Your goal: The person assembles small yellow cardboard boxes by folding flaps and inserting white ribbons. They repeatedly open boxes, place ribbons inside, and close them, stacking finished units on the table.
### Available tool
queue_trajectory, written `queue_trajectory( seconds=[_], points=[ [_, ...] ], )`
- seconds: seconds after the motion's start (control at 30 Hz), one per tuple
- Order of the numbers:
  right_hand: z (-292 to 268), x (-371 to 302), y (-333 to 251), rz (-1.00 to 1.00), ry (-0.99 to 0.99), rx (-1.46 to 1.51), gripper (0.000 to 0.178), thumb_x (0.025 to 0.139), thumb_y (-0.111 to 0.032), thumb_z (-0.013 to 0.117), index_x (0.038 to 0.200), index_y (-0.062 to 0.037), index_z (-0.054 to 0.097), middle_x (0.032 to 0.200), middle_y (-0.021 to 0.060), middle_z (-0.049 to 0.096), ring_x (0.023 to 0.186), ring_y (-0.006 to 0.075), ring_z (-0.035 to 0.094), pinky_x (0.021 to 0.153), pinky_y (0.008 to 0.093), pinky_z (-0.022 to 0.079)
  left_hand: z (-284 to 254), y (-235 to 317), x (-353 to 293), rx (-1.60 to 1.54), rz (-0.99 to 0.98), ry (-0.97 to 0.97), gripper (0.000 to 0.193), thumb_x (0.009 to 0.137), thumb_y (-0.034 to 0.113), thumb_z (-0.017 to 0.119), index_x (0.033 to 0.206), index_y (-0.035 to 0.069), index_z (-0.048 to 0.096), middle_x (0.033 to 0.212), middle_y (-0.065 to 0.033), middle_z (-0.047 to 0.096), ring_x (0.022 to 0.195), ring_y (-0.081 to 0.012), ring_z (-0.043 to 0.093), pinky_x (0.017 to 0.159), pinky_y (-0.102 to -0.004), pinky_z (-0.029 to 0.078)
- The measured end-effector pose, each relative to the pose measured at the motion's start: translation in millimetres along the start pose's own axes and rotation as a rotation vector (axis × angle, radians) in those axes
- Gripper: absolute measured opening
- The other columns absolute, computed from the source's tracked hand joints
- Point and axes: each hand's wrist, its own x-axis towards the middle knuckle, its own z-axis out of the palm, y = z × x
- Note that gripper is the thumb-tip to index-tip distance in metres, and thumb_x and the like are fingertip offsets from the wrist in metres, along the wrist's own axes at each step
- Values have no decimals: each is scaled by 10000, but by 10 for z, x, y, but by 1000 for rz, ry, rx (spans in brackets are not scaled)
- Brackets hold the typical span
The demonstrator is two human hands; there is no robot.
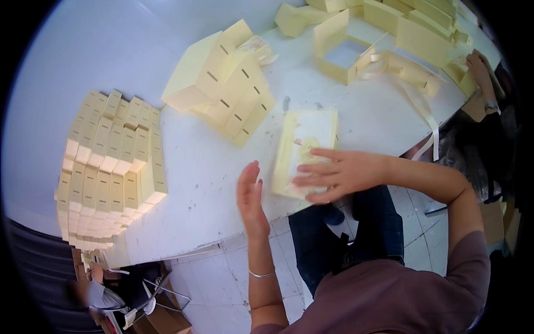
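- Work item: one flat rectangular gift box (297, 133), cream-yellow, probably paperboard; pale, smooth top with a round emblem and faint pinkish marks. Lies flat near the front edge of the table, in front of the person's torso.
- Table (194, 178): hard white surface, matt, with scattered grey scuffs and specks.
- Right hand (342, 173): palm down over the lower right part of the box, fingers extended and spread, thumb not clearly seen. Nothing clamped. Fingertips overlap the top; light contact or slight hover, cannot tell which.
- Left hand (251, 195): raised just left of the box, fingers upward, thumb apart from them. Grip open, holding nothing; a gap shows between hand and box. Thin, shiny bangle (261, 274) on the forearm.
- Left side of table: tall block of stacked cream boxes (108, 172), crisp edges, short dark slots on the end faces.
- Beyond the work item: looser, skewed pile of similar boxes (222, 83).
- Far right: open box (332, 69) with pale interior; satiny cream ribbon (417, 103) trails over the table edge.
- A co-worker's hand (479, 68) is at the boxes on the right.
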Motion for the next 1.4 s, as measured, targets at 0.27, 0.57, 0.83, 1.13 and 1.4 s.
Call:
queue_trajectory(
  seconds=[0.27,0.57,0.83,1.13,1.4],
  points=[
    [199,107,352,1080,101,58,445,788,-340,602,1076,-8,531,1131,207,481,1060,350,470,871,415,408,46,-394,-169,219,5,-198,547,788,62,615,1296,39,412,1350,-126,392,1233,-267,387,1000,-345,320],
    [492,299,413,1215,101,197,314,736,-266,613,782,38,551,838,160,473,836,305,487,692,362,446,277,-370,-156,511,318,-365,647,705,54,682,1284,-12,403,1340,-194,381,1223,-348,386,997,-378,336],
    [322,770,905,964,-762,391,205,649,-130,612,791,16,629,780,167,611,736,344,579,601,380,476,546,-455,-378,687,448,-209,548,708,109,694,1198,6,474,1318,-155,423,1159,-318,442,1008,-463,278],
    [-244,878,1071,1026,-914,264,279,680,-62,547,942,23,593,855,184,611,686,294,611,570,381,497,766,-362,-368,888,519,-91,486,687,284,715,1074,48,540,1239,-130,502,1107,-343,447,996,-528,214],
    [-450,-615,751,1550,220,1457,313,801,-92,491,1104,-18,524,900,75,595,794,125,600,720,263,510,486,-149,-121,869,590,-276,462,612,179,758,991,3,562,1160,-153,556,1068,-395,499,940,-457,378]
  ],
)
